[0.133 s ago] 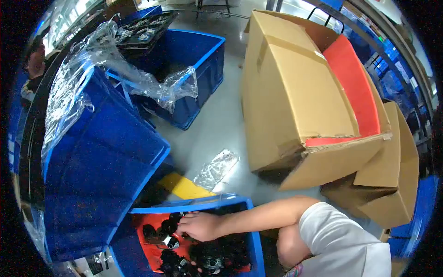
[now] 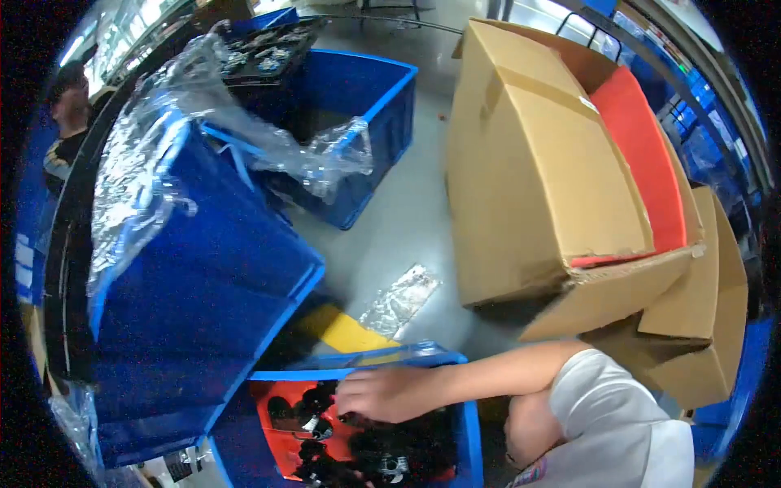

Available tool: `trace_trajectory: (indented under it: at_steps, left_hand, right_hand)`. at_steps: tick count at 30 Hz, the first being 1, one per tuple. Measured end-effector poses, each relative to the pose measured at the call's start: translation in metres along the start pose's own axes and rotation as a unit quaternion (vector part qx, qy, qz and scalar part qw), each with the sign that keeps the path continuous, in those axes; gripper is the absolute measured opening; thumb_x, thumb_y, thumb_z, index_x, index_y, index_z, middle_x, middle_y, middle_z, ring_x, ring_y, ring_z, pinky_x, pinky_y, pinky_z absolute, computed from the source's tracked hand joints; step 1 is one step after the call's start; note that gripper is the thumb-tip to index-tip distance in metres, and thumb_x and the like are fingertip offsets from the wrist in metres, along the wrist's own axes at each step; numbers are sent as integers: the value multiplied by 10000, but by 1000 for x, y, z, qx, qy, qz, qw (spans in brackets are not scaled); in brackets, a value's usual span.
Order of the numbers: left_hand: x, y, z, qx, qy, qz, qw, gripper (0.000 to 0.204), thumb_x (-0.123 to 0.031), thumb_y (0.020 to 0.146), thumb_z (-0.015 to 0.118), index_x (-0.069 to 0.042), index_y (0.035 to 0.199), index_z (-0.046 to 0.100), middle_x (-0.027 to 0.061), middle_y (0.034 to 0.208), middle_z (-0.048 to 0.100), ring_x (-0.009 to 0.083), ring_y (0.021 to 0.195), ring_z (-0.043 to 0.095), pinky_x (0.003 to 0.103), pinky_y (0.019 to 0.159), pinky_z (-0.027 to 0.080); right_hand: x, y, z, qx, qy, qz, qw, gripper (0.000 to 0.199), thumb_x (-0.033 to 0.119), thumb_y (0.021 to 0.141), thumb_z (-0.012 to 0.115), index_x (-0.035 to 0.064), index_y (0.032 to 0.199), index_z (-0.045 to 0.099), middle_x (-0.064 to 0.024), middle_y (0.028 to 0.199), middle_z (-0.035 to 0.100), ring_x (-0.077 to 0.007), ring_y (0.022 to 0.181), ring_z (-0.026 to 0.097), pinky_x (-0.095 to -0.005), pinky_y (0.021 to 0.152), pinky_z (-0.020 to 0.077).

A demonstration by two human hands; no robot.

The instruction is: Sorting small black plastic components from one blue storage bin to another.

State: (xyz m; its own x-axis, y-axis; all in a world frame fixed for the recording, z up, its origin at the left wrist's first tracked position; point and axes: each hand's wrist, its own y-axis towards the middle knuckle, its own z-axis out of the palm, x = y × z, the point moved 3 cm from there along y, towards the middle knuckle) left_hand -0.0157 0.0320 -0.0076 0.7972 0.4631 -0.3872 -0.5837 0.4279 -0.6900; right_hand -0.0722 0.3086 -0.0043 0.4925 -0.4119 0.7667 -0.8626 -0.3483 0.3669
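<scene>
My right hand (image 2: pixel 389 393) reaches from the lower right into the blue crate (image 2: pixel 468 431) at bottom centre, fingers curled loosely over small black parts (image 2: pixel 382 455) on its orange liner (image 2: pixel 277 443), grip unclear; left hand unseen; cardboard boxes (image 2: pixel 537 179) upper right.

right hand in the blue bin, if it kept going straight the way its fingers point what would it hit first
The right hand points left and slightly down over the black parts. Going straight on, it would likely meet those parts first, then the red liner at the bin's left wall. Depth is uncertain.
</scene>
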Motion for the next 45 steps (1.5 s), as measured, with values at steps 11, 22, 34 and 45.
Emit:
trace_trajectory:
  at_steps: [11,22,34,45]
  left_hand:
    - [16,33,29,20,777,93,623,560,-241,703,637,-27,1190,462,207,1101,549,362,1036,522,424,862,448]
    - [-1,36,-9,-26,711,231,664,515,-238,725,628,-109,1200,478,206,1016,558,365,939,551,423,806,461]
    - [-40,24,-2,21,729,205,652,382,-325,815,551,-148,1153,557,149,936,613,314,920,583,446,843,450]
    - [-61,8,-10,135,730,183,645,417,-312,819,561,-98,1176,533,170,921,623,334,856,608,446,746,497]
  right_hand:
    - [-11,8,-36,112,-191,316,923,347,149,768,612,106,1106,546,-191,851,614,-376,765,600,-450,664,491]
    - [-22,2,-21,95,-229,283,927,191,115,795,605,29,941,516,-220,701,554,-410,647,554,-446,551,421]
    - [-16,7,-16,112,-267,318,903,202,178,852,572,31,960,485,-168,598,530,-317,496,544,-401,459,387]
    - [-22,-2,-8,125,-401,265,868,254,198,833,579,-10,926,468,-235,698,530,-424,603,511,-476,533,391]
